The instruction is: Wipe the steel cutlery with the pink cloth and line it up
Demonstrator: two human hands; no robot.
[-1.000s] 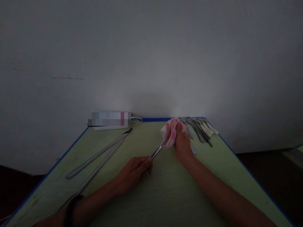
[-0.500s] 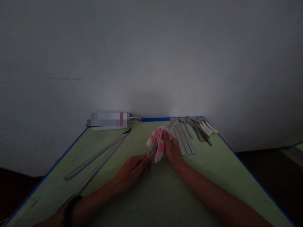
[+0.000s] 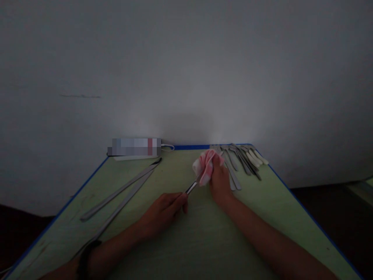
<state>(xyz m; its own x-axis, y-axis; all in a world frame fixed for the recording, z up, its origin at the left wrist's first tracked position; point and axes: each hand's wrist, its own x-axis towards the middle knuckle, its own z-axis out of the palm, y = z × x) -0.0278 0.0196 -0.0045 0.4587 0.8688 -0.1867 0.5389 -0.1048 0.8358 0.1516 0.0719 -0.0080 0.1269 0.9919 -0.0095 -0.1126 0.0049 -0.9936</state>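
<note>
My left hand (image 3: 167, 210) is closed on the handle end of a shiny metal table knife (image 3: 191, 188), held slantwise above the table. My right hand (image 3: 220, 179) is wrapped round a bunched pink-and-white cloth (image 3: 205, 165). The cloth surrounds the far part of the knife, so the blade is mostly hidden. Beyond my right hand, several metal cutlery pieces (image 3: 233, 171) lie side by side, partly covered by the hand and cloth.
Farther right lie dark-handled cutlery (image 3: 247, 165) and white-handled pieces (image 3: 255, 158). Two long flat grey strips (image 3: 116, 196) rest on the left. A blurred-out box (image 3: 135, 147) with a white cable stands at the back left of the blue-edged green table (image 3: 186, 249), against a wall.
My right hand and the cloth have slid up and to the right along the knife, baring more of its handle side. My left hand has barely moved.
</note>
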